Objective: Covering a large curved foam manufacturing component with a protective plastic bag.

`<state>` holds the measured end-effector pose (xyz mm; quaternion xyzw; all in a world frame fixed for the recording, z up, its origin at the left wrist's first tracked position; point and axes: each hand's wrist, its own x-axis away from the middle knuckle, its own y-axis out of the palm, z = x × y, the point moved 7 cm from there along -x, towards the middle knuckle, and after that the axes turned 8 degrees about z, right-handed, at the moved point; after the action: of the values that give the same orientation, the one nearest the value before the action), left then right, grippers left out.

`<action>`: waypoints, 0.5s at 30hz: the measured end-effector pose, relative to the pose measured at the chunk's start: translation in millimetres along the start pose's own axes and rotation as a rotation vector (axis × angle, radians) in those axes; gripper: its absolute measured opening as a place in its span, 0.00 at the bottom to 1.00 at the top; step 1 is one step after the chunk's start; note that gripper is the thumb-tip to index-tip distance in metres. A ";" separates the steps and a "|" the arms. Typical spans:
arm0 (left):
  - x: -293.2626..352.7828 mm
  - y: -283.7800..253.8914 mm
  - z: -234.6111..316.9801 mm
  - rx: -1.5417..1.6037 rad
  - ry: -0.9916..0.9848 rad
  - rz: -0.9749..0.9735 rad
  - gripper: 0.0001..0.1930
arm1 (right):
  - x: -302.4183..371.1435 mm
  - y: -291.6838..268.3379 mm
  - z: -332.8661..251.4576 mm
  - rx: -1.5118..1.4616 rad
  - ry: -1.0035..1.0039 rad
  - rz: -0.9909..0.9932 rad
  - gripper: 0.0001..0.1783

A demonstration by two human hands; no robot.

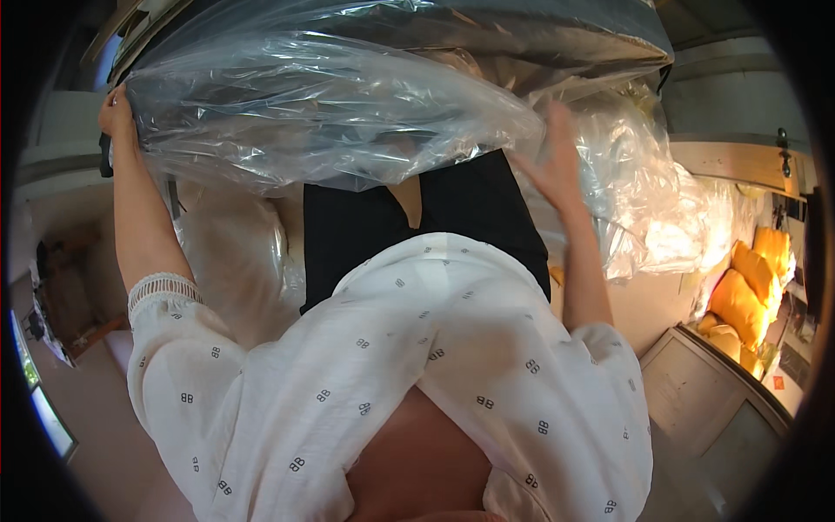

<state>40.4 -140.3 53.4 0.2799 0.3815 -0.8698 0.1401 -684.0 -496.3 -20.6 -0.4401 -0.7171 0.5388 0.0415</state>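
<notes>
A large clear plastic sheet (330, 109) is spread in front of me at waist height, wrinkled and shiny, its near edge sagging over my dark trousers. At its far left corner my left hand (117, 113) is closed on the edge of the plastic sheet. By the sheet's right end, my right hand (559, 165) is raised, its thumb apart from the stretched fingers. Motion blurs that hand somewhat, and it appears to hold nothing. Behind the sheet lies a wide dark grey surface (565, 26), partly covered by the plastic.
More crumpled clear plastic (626, 183) hangs at the right, beyond my right hand. Farther right, yellow cushions (739, 309) lie by a pale cabinet (696, 391). Another filmy plastic piece (235, 252) is low on the left. A wooden ledge (731, 165) juts at the right.
</notes>
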 end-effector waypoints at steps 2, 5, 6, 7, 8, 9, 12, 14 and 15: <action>-8.3 -1.2 -6.8 -0.082 0.075 0.008 0.20 | -18.9 33.2 -22.5 -0.114 0.080 0.192 0.38; -9.2 0.5 -8.0 -0.116 0.135 0.034 0.19 | -31.5 52.2 8.2 -0.185 0.309 0.204 0.28; -9.8 -4.5 -9.9 -0.079 0.118 0.053 0.17 | -31.3 45.2 13.9 -0.112 0.246 0.220 0.25; -11.4 -9.2 -8.1 -0.071 0.119 0.056 0.17 | -30.5 31.3 26.0 -0.032 0.177 0.236 0.22; -8.8 -5.5 -6.7 -0.032 0.085 0.021 0.17 | -22.6 10.5 49.1 0.040 0.248 0.275 0.21; -3.9 -2.5 -7.5 0.004 0.047 -0.014 0.17 | -9.2 -13.0 74.0 0.112 0.315 0.311 0.21; 6.8 -10.9 9.9 0.012 0.041 -0.041 0.17 | 54.8 -98.2 152.6 0.326 0.434 0.495 0.21; 15.6 -17.4 18.7 0.036 0.010 -0.053 0.18 | 91.6 -165.4 193.0 0.377 0.422 0.607 0.21; 16.1 -15.9 17.9 0.056 0.019 -0.066 0.18 | 97.9 -198.6 207.3 0.438 0.481 0.628 0.17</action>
<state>13.3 -143.4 63.0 0.2793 0.3672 -0.8816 0.0997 -970.8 -589.0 13.3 -0.7298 -0.3877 0.5470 0.1336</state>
